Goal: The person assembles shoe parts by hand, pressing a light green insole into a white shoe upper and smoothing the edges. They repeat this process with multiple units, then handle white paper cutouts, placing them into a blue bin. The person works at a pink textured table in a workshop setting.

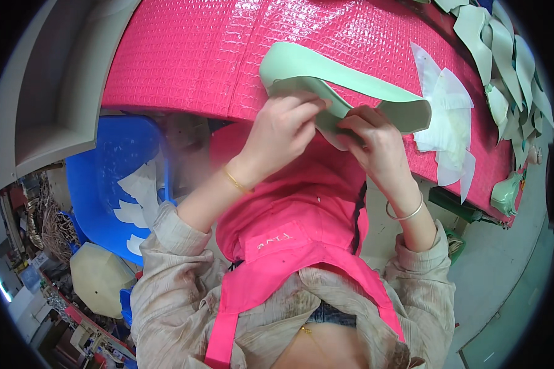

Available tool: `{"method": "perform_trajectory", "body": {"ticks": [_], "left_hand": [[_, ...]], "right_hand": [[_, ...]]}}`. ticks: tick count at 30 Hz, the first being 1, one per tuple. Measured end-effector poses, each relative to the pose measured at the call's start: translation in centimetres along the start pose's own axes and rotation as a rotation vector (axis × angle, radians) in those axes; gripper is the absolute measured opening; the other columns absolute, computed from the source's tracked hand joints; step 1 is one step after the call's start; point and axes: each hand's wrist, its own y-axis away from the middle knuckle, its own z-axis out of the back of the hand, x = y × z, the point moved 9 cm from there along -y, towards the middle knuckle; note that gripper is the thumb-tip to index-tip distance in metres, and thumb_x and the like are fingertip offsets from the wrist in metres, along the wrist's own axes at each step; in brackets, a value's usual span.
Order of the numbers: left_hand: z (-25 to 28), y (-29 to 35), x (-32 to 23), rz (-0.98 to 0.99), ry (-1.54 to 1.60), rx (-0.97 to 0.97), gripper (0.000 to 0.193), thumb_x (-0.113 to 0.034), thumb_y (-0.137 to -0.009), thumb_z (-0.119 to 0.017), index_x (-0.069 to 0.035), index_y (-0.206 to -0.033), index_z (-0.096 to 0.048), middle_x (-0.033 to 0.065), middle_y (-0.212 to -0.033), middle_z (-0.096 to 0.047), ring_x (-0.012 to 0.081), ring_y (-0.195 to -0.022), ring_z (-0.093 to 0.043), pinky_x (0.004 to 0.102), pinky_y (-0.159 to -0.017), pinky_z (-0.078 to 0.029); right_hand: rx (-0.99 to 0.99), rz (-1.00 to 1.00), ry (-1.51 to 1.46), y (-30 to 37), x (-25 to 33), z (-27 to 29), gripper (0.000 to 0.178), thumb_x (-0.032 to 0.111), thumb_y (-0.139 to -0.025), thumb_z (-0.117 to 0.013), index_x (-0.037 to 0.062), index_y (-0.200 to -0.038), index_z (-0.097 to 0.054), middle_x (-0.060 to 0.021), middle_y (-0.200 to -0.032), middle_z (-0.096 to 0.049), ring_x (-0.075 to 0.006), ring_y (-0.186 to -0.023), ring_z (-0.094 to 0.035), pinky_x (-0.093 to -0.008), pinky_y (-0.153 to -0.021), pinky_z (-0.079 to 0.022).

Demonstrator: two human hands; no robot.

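Note:
A long pale green curved sheet piece [317, 64], grey-green on its inner side, is bent into a loop at the near edge of the pink table. My left hand [287, 117] pinches its near edge, fingertips pressed together. Close to its right, my right hand [373, 136] grips the same edge with curled fingers. The piece's right end sticks out beyond my right hand and its far side stands up above both hands. What lies directly under my fingertips is hidden.
White translucent sheets [452, 120] lie on the pink table covering [184, 58] to the right. Several pale green cut pieces [505, 55] are heaped at the far right. A blue bin [104, 184] with white scraps stands left, below a grey tray [55, 80].

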Motion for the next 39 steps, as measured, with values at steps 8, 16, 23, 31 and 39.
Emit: {"method": "perform_trajectory", "body": {"ticks": [8,16,23,31,39], "left_hand": [[-1.4,0.0,-1.0,0.051,-0.191,-0.012,0.022,-0.012,-0.065,-0.068,-0.007,-0.083,-0.058,0.009,-0.094,-0.051,0.028,-0.095,-0.047,0.0376,-0.082,-0.037],[-1.9,0.3,-2.1,-0.03,-0.275,-0.141,0.03,-0.011,-0.062,-0.066,-0.009,-0.09,-0.055,0.0092,-0.095,-0.047,0.0278,-0.097,-0.045,0.0446,-0.097,-0.028],[-5.9,3.9,-5.9,-0.284,-0.356,0.021,0.033,-0.008,-0.071,-0.057,-0.005,-0.104,-0.057,0.0107,-0.11,-0.056,0.0233,-0.107,-0.052,0.0384,-0.099,-0.032],[-3.4,2.9,-5.7,-0.174,-0.117,-0.002,0.035,0.001,-0.067,-0.057,-0.004,-0.102,-0.058,0.0117,-0.091,-0.055,0.0283,-0.088,-0.055,0.0383,-0.075,-0.045],[-0.3,0.7,-1.1,0.008,-0.275,-0.044,0.02,-0.006,-0.066,-0.065,-0.002,-0.085,-0.058,0.0105,-0.091,-0.053,0.0278,-0.081,-0.054,0.036,-0.069,-0.044]], "right_hand": [[-0.13,-0.049,0.096,-1.4,-1.4,0.1,0.01,0.0,-0.072,-0.054,0.0021,-0.082,-0.053,-0.0129,-0.082,-0.056,-0.0318,-0.069,-0.058,-0.038,-0.056,-0.046],[-0.117,-0.121,-0.104,2.1,-2.4,0.7,0.017,-0.001,-0.067,-0.062,0.0012,-0.083,-0.055,-0.0128,-0.094,-0.054,-0.033,-0.084,-0.055,-0.037,-0.069,-0.045],[-0.173,-0.246,-0.15,0.7,-5.1,1.5,0.009,0.002,-0.07,-0.061,-0.0005,-0.077,-0.056,-0.011,-0.072,-0.057,-0.0241,-0.061,-0.057,-0.0304,-0.056,-0.044],[0.083,-0.237,-0.421,-1.9,-5.6,0.6,0.019,0.005,-0.07,-0.061,0.0,-0.089,-0.057,-0.0093,-0.078,-0.057,-0.018,-0.067,-0.056,-0.0292,-0.061,-0.045],[-0.079,0.068,-0.04,-1.6,0.6,-1.2,0.014,0.008,-0.067,-0.063,0.0039,-0.079,-0.058,-0.0111,-0.079,-0.054,-0.0301,-0.074,-0.054,-0.0383,-0.064,-0.045]]}}
